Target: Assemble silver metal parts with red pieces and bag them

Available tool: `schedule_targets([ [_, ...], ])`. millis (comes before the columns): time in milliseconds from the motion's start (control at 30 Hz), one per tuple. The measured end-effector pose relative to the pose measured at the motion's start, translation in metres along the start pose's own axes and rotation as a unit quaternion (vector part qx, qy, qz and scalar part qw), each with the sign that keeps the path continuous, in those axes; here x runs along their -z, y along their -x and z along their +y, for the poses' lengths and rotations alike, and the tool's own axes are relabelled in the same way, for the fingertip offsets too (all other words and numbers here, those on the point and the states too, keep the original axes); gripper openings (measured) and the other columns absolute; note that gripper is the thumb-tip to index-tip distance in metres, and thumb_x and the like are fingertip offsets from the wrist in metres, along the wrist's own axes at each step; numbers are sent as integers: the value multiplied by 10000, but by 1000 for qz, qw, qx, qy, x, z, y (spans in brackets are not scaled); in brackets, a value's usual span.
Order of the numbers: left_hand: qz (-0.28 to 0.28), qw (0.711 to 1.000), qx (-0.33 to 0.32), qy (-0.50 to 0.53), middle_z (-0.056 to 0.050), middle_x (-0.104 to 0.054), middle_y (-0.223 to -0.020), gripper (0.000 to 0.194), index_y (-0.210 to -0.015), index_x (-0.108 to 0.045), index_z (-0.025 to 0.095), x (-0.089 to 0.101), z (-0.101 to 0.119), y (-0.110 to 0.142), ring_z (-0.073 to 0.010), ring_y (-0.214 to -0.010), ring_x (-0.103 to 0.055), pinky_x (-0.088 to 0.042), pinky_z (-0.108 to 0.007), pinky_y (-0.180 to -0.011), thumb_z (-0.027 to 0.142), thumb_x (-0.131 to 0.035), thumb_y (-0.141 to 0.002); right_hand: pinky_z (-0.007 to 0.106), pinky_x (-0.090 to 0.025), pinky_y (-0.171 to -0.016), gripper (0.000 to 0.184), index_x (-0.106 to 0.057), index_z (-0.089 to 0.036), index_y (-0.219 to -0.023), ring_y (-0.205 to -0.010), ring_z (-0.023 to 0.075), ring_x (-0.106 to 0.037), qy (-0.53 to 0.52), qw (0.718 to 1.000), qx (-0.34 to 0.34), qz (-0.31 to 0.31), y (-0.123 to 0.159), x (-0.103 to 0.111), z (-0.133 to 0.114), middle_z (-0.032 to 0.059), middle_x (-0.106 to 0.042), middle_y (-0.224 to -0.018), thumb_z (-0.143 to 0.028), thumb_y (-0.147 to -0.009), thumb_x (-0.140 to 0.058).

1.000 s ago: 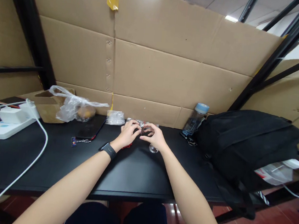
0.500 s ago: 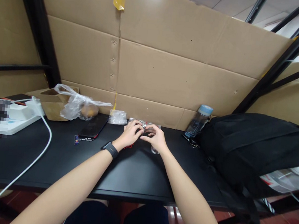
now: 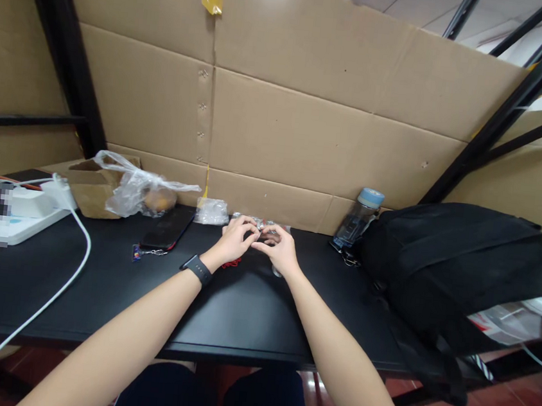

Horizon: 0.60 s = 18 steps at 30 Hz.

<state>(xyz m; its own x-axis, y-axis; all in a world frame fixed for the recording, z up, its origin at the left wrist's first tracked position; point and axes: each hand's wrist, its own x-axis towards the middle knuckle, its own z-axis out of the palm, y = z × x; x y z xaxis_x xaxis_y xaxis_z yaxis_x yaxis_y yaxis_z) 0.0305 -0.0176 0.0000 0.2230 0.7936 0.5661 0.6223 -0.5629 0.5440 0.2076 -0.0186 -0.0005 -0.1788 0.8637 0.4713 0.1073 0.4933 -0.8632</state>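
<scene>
Over the far middle of the black desk (image 3: pixel 243 323), my left hand (image 3: pixel 235 243) and my right hand (image 3: pixel 281 252) meet fingertip to fingertip. Each is closed in a pinch around something thin and small between them, too fine to name. A bit of red cord (image 3: pixel 232 263) lies on the desk beneath my left hand. Beside my right wrist, a small clear round piece (image 3: pixel 276 271) is partly covered. Small clear packets (image 3: pixel 269 225) sit just behind my fingers, mostly hidden by them.
Left of my hands are a clear plastic pack (image 3: pixel 212 212), a phone (image 3: pixel 167 229) with a keychain (image 3: pixel 137 252), a knotted plastic bag (image 3: pixel 139 192), a cardboard box (image 3: pixel 90 194) and a white cable (image 3: pixel 81 260). To the right stand a water bottle (image 3: pixel 359 219) and a black backpack (image 3: pixel 458 268).
My pinched hands have shifted very slightly, still together at the same spot. More of the red cord shows under my left hand. The camera view has moved a little.
</scene>
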Motion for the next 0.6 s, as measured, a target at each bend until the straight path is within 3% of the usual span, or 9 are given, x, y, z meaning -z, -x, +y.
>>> schedule_targets([
  [233, 5, 999, 29, 17, -39, -642, -1193, 154, -945, -701, 252, 1, -1, -1, -251, -1218, -537, -402, -428, -1028, 337, -573, -963, 386, -603, -882, 530, -603, -204, -903, -945, 248, -734, -104, 994, -37, 10, 0, 1, -9, 82, -713, -1089, -429, -552, -930],
  [367, 6, 999, 36, 15, -40, -644, -1192, 147, -964, -699, 258, 1, 0, 1, -258, -1210, -541, -400, -437, -1021, 358, -593, -957, 412, -604, -918, 545, -587, -219, -917, -977, 265, -740, -110, 993, -41, 12, 2, 4, -16, 89, -692, -1208, -443, -557, -929],
  [600, 14, 1000, 20, 11, -34, -656, -1174, 128, -957, -703, 263, 1, 1, 0, -247, -1194, -545, -397, -418, -1025, 355, -613, -945, 393, -613, -897, 520, -602, -218, -935, -986, 261, -741, -94, 995, -31, -14, 3, 3, -14, 81, -685, -1206, -429, -580, -917],
])
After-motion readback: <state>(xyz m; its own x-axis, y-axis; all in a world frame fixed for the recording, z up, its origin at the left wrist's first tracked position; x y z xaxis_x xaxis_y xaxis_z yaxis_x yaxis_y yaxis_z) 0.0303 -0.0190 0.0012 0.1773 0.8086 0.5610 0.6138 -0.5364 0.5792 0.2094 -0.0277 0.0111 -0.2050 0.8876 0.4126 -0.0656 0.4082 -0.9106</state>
